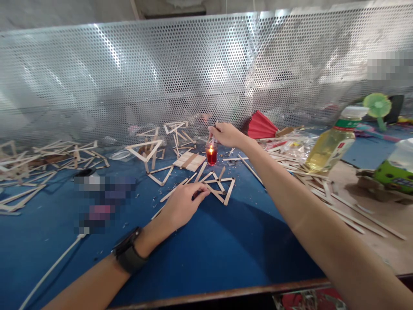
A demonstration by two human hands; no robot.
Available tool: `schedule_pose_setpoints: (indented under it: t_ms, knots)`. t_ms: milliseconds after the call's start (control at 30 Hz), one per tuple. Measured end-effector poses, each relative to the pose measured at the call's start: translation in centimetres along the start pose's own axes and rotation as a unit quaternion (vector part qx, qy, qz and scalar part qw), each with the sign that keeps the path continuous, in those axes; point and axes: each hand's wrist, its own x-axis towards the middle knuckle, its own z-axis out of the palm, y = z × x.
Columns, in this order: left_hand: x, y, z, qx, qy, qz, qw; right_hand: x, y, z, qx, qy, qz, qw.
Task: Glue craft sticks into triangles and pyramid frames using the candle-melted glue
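Observation:
My left hand (183,203), with a dark band on its wrist, rests low over the blue table. Its thumb and fingertips close on the corner of a triangular frame of wooden craft sticks (229,191). Farther off, my right hand (228,134) pinches a thin pale stick (213,140), its lower end at the flame of a lit candle in a small red glass (211,157). Just left of the candle lies a flat bundle of craft sticks (189,161) with a band across it.
More stick frames (80,153) pile up at the left. Loose sticks (348,211) lie on a brown board at the right, near a tilted bottle of yellow liquid (332,142). A red folded fan (261,125) stands by the perforated metal screen (193,73). A white cable (51,271) crosses the left.

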Motion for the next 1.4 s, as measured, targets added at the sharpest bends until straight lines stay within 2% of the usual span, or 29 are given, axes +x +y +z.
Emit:
schedule_pose_setpoints:
  t_ms: [667,867,1100,1400]
  knots:
    - [0.1,0.2,0.0,-0.001,0.002,-0.004,1.000,0.0,-0.1,0.0,0.019,0.003,0.002,1.000]
    - [0.0,0.0,0.0,-0.014,0.001,0.015,1.000,0.2,0.2,-0.5,0.054,0.062,0.000,0.997]
    - [0.0,-0.3,0.2,-0.014,0.015,0.028,0.999,0.3,-0.3,-1.7,0.258,0.085,0.045,0.962]
    - [0.0,-0.4,0.3,-0.010,0.016,0.030,0.999,0.0,-0.1,-3.5,0.193,0.159,0.057,0.967]
